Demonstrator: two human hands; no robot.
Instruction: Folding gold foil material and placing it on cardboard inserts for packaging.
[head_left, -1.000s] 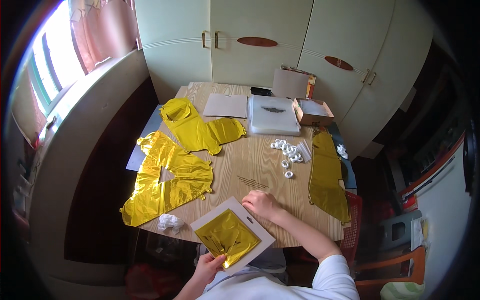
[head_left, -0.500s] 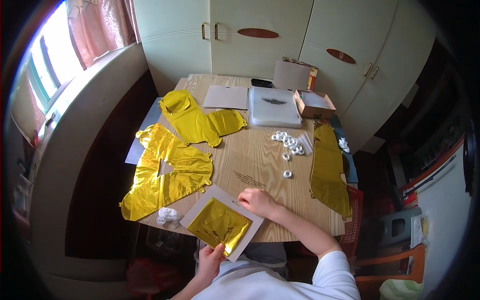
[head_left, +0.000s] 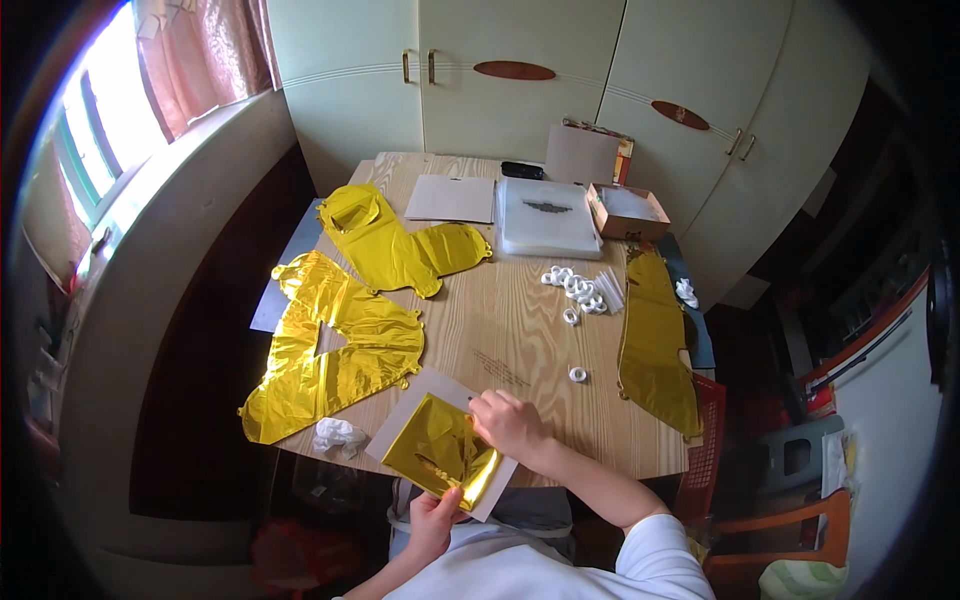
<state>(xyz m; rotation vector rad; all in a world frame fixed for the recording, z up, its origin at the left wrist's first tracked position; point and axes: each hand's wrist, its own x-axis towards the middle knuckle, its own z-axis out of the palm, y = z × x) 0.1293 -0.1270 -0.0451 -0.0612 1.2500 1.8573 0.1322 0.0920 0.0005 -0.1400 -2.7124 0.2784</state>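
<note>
Pale cabinets (head_left: 510,125) stand behind our wooden table (head_left: 490,325), and a bright window (head_left: 105,120) with a pink curtain (head_left: 210,50) lies at our far left. On the tabletop's left we see a shiny flat gold foil piece (head_left: 375,350), with a crumpled white tissue (head_left: 338,436) by its lower edge and a duller gold piece (head_left: 385,250) just above it. Our left hand (head_left: 432,520) grips the lower edge of a grey card (head_left: 412,388), thumb pressed on the folded gold foil (head_left: 425,440) that lies upon it, at the table's near edge. Our right hand (head_left: 508,425) has its fingers bunched at the foil's upper right edge; we cannot tell whether they pinch it. Farther back sits a stack of clear sleeves (head_left: 545,232), and nearer us a cluster of white rings (head_left: 580,288), with one lone ring (head_left: 578,375) apart. Right of these we have an open box (head_left: 630,228) and a long gold piece (head_left: 655,360).
</note>
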